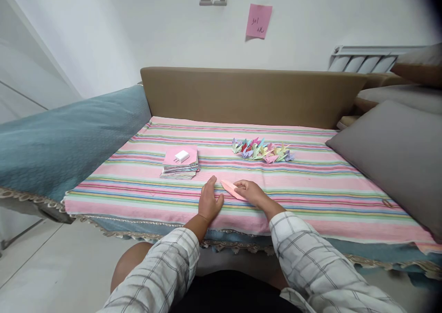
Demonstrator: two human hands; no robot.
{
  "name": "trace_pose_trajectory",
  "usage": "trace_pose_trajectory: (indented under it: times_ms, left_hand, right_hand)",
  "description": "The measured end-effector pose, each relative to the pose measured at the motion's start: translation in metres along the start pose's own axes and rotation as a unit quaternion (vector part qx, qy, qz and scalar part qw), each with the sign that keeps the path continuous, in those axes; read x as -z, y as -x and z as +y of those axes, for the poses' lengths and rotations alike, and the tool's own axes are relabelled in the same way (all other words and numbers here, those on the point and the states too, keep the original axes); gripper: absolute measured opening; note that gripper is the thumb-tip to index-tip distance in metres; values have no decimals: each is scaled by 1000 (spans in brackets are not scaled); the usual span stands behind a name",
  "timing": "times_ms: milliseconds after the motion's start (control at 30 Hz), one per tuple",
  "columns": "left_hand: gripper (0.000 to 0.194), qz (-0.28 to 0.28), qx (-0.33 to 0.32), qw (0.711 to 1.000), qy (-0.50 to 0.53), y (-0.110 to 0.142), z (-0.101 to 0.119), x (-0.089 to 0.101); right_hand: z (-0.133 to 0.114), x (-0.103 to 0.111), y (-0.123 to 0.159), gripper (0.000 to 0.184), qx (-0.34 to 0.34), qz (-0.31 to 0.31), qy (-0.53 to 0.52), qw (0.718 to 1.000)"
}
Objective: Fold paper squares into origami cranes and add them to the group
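Observation:
A narrow folded piece of pink-orange origami paper (229, 188) lies slanted on the striped cloth. My right hand (251, 192) pinches its lower right end between thumb and fingers. Just left of the paper, my left hand (209, 199) rests on edge with its fingers stretched out, the thumb apart and nothing in it. Beyond my right hand sits a group of folded paper cranes (262, 151) in several colours. Past my left hand stands a stack of square paper sheets (180, 169), pink on top, with a white charger plug (181, 156) lying on it.
The striped cloth (113, 184) covers the sofa seat, its fringed front edge close to my knees. A brown backrest (248, 96) runs along the far side. Grey cushions (390, 152) lie at the right, a blue-covered armrest (76, 138) at the left. A pink note (258, 21) sticks to the wall.

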State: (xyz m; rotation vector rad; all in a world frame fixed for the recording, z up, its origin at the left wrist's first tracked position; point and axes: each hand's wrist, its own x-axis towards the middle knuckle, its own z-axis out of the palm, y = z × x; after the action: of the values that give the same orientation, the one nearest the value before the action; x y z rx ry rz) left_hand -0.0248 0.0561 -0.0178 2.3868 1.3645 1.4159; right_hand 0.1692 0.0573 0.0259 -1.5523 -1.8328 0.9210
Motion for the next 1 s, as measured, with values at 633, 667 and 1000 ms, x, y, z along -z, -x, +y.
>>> trace_pose_trajectory:
  times_ms: [633,667,1000]
  left_hand:
    - [24,-192,-162,964,-85,4,11,7]
    - [24,-195,-160,964,-83,4,11,7]
    - [26,-200,-165,963,-74,2,10,7]
  right_hand:
    - [1,-1,2,21,80,89,152,981]
    - [2,-1,7,20,110,122,165,973]
    - [9,-11,31,19,169,92,261,946]
